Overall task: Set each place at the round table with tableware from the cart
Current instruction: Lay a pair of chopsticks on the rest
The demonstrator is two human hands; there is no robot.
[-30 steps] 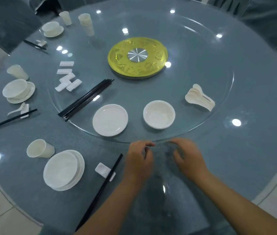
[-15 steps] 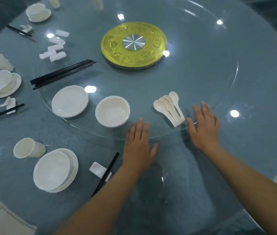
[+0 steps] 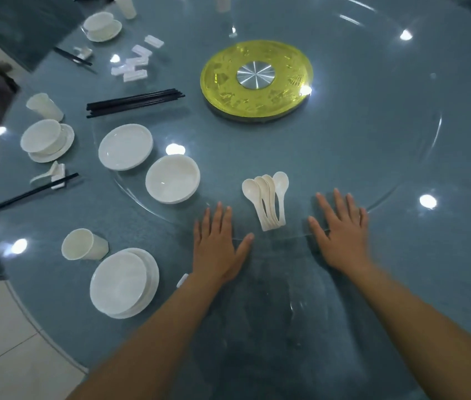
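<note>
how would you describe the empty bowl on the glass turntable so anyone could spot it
Start at the glass turntable with the yellow disc in its middle. On its near edge, just beyond the left hand, sits the bowl: deep and round, unlike the flat plate and spoons beside it.

spoons point(image 3: 268, 199) between hands | bowl point(image 3: 172, 179) left | right glass point(image 3: 401, 157) bare

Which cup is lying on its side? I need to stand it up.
The cup beside the nearest stacked plates lies tipped, mouth facing left; the cup farther back looks tilted too.
</note>
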